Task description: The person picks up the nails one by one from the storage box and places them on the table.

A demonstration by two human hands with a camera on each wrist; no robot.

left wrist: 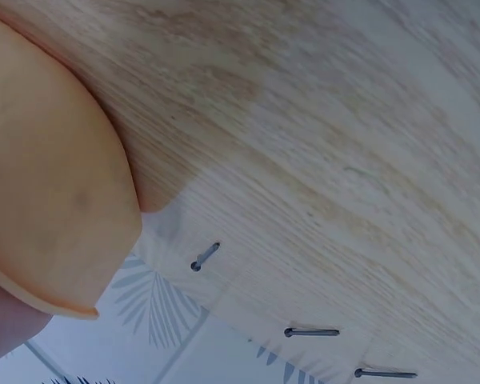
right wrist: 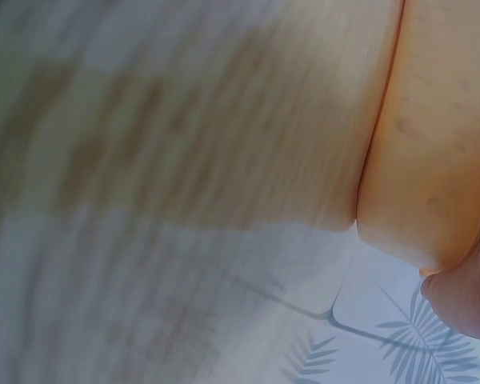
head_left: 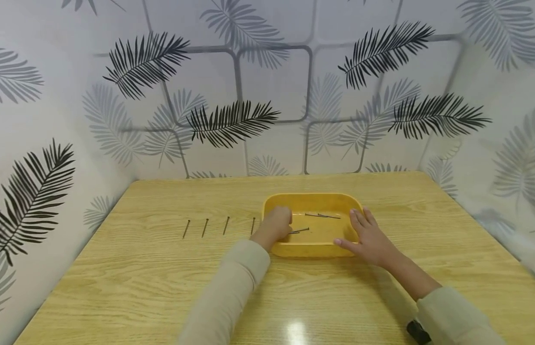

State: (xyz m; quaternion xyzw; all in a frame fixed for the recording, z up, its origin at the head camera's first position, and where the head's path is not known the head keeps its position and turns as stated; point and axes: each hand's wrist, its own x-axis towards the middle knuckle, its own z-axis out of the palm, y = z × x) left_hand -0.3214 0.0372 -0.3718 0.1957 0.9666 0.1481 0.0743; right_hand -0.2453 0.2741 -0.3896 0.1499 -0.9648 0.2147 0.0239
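A yellow plastic tray [head_left: 319, 250] stands on the wooden table, with several dark nails [head_left: 321, 215] lying on its floor. My left hand [head_left: 275, 224] reaches over the tray's left side, fingers bent down inside it right beside a pair of nails [head_left: 298, 231]; I cannot tell whether they pinch one. On the right, my right hand [head_left: 368, 239] holds the tray's corner, thumb along the front rim and fingers over the right rim. Its fingertip [right wrist: 438, 286] also shows against the tray wall [right wrist: 424, 160] in the right wrist view.
Left of the tray, several nails [head_left: 204, 228] lie spaced in a row, roughly parallel, heads toward the wall. Some of these nails [left wrist: 312, 332] show in the left wrist view. A leaf-patterned wall [head_left: 276, 143] borders the table's [head_left: 142, 268] far edge.
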